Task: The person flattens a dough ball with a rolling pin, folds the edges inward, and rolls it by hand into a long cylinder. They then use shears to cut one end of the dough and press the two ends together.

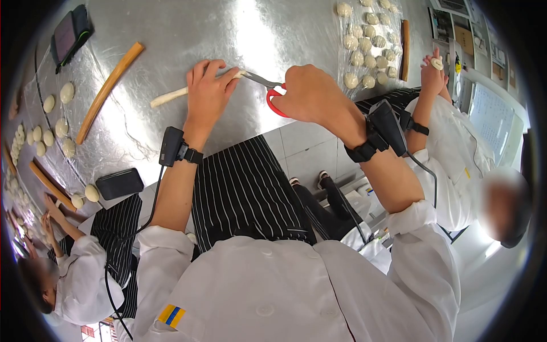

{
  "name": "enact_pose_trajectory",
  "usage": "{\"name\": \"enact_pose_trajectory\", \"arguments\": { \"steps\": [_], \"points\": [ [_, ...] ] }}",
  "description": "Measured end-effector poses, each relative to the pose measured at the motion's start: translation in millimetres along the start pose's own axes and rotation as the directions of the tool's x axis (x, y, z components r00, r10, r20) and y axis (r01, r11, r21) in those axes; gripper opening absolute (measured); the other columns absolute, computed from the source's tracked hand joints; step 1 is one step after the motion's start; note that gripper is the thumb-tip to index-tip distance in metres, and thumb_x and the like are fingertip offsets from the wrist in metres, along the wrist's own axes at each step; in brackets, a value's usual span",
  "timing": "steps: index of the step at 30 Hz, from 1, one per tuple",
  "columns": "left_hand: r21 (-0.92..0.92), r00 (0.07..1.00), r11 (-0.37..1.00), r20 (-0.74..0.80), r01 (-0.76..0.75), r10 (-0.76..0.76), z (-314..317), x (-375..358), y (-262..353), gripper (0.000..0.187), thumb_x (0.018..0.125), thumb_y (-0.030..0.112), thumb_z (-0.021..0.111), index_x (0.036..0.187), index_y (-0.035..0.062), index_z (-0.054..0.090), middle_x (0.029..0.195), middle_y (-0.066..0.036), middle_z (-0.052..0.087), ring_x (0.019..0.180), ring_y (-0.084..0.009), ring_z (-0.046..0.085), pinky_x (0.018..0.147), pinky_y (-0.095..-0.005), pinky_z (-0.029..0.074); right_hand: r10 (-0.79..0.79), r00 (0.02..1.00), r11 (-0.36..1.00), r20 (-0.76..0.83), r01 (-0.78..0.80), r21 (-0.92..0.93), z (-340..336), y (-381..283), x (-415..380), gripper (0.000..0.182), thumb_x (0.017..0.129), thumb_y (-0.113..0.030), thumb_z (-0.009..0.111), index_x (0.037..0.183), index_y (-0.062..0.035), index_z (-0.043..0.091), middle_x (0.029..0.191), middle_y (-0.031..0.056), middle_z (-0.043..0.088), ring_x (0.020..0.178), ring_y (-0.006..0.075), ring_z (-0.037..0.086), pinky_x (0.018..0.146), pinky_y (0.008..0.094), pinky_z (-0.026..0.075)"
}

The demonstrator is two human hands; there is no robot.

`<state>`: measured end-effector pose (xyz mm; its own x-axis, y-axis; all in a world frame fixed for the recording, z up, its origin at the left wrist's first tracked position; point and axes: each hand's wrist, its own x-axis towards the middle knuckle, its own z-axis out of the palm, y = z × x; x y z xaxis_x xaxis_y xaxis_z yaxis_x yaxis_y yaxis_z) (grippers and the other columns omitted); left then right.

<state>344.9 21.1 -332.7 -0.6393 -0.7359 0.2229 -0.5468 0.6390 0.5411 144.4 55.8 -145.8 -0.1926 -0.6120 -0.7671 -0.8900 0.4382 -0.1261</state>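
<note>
A thin rope of pale dough (169,97) lies across the steel worktable, running under my left hand (208,90). The fingers of that hand are bent round the dough, and a short end pokes out on the right by the thumb and forefinger. In my right hand (313,94) is a pair of scissors (273,105) with red handles, gripped in a closed fist. Their metal blades point left, with the tips right at the dough's short end. Part of the rope is hidden beneath my left palm.
Left of my hands lies a wooden rolling pin (110,93), near dough balls (67,92) under plastic film. A black case (119,183) sits by the table's edge. More dough balls (367,50) are at the upper right. Co-workers (456,137) stand on both sides.
</note>
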Motion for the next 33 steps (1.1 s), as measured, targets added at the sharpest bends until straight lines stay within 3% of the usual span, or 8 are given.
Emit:
{"name": "enact_pose_trajectory", "arguments": {
  "steps": [23, 33],
  "points": [
    [-0.008, 1.0, 1.0, 0.0, -0.011, 0.011, -0.1, 1.1, -1.8, 0.03, 0.085, 0.021, 0.088, 0.115, 0.0229, 0.086, 0.119, 0.003, 0.067, 0.12, -0.0243, 0.057, 0.102, -0.042, 0.044, -0.013, 1.0, 1.0, 0.003, 0.013, -0.005, -1.9, -2.5, 3.4, 0.037, 0.082, -0.027, 0.071, 0.084, 0.0093, 0.074, 0.073, 0.0268, 0.072, 0.067, 0.0432, 0.073, 0.067, 0.0481, 0.06],
    [-0.008, 1.0, 1.0, 0.0, -0.009, 0.009, 0.0, 1.0, -1.6, 0.028, 0.086, 0.021, 0.087, 0.114, 0.0235, 0.087, 0.119, 0.004, 0.068, 0.119, -0.0244, 0.057, 0.101, -0.042, 0.044, -0.05, 0.998, 0.999, -0.036, 0.049, -0.021, 1.8, 1.9, 6.5, 0.037, 0.081, -0.025, 0.072, 0.084, 0.0118, 0.073, 0.074, 0.031, 0.071, 0.069, 0.0461, 0.073, 0.067, 0.0493, 0.06]
  ]
}}
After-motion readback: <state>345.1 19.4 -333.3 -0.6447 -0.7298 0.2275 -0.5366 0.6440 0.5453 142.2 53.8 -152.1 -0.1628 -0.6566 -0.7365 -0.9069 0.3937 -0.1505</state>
